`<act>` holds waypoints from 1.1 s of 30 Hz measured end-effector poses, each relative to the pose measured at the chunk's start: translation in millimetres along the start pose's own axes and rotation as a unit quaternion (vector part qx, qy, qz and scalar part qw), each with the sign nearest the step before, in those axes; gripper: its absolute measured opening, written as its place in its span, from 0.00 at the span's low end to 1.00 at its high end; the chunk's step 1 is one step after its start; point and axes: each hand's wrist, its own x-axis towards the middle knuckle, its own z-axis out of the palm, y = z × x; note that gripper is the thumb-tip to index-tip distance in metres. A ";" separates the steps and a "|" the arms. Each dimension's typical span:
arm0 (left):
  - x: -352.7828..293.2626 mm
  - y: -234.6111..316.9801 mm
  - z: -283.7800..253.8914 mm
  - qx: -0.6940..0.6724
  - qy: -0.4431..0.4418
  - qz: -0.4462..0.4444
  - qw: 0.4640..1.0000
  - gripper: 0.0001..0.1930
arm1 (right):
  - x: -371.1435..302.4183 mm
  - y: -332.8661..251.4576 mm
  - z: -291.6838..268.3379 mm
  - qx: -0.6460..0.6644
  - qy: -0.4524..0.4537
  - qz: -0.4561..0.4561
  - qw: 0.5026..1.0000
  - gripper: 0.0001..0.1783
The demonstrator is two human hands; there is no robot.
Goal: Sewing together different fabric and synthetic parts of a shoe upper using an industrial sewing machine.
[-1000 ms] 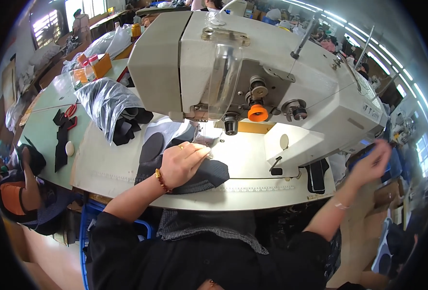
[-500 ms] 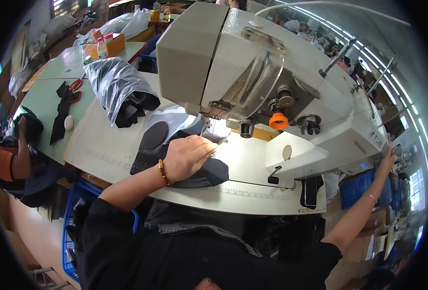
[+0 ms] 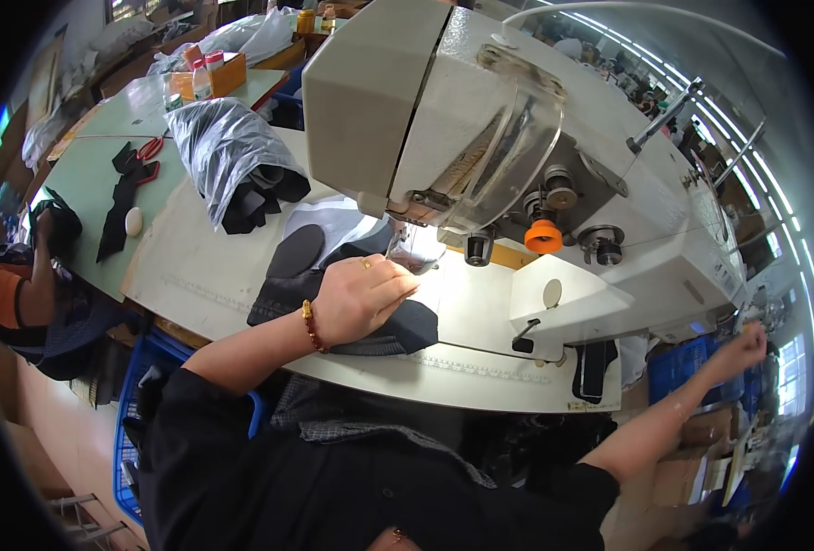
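My left hand (image 3: 361, 298) lies on the dark fabric pieces (image 3: 405, 329) at the sewing machine (image 3: 480, 147). Its thumb and fingers are pinched together close to the needle area; what is between the fingertips is too small to make out. A rounded dark grey piece (image 3: 295, 253) rests beside the hand, with a pale shiny sheet (image 3: 333, 223) behind it. My right arm reaches far out to the right. Beyond the machine's right end, my right hand (image 3: 747, 345) hangs apart from it, fingers curled in, with nothing visible in them.
A grey plastic bag of dark pieces (image 3: 232, 151) lies at the table's back left. Red-handled scissors (image 3: 151, 149) and a white oval object (image 3: 133, 221) lie on the green table (image 3: 95, 174). Another person's arm (image 3: 39, 285) is at the left. A blue basket (image 3: 130, 413) stands below.
My right hand has come off the machine's right end and moved lower, toward me. My left hand keeps its pinch at nearly the same spot on the fabric. The view has shifted slightly.
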 end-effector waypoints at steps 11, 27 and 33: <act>-2.7 4.5 -2.0 0.010 -0.007 -0.009 1.000 0.11 | -283.4 -227.4 -7.2 0.344 -0.386 -0.410 0.751 0.17; -15.0 9.0 -27.6 -0.112 -0.190 0.099 0.970 0.13 | -310.5 -238.0 -11.5 0.390 -0.469 -0.314 0.727 0.15; -9.9 11.5 -45.7 0.151 -0.067 -0.121 0.979 0.37 | -349.5 -223.0 -28.6 0.290 -0.692 -0.111 0.652 0.14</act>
